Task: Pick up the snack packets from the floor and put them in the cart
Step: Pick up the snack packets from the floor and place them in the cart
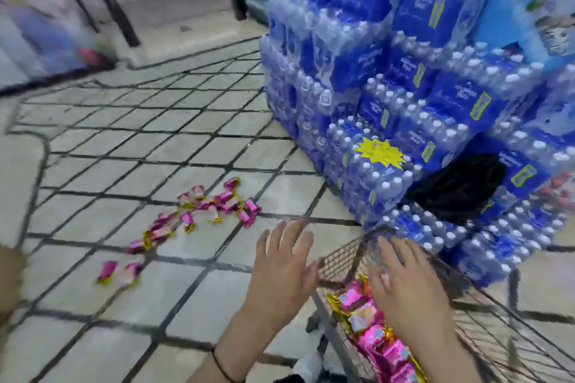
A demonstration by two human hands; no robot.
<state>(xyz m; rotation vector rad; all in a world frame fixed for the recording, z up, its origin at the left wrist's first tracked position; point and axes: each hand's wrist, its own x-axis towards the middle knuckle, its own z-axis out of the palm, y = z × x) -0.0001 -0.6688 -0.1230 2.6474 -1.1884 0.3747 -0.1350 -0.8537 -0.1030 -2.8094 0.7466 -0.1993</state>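
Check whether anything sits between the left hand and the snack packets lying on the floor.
Nothing visible does. The left hand, fingers straight, is beside the cart; the loose snack packets lie ahead and to its left on bare tile. The stacked water packs stand off to the right, outside that path.
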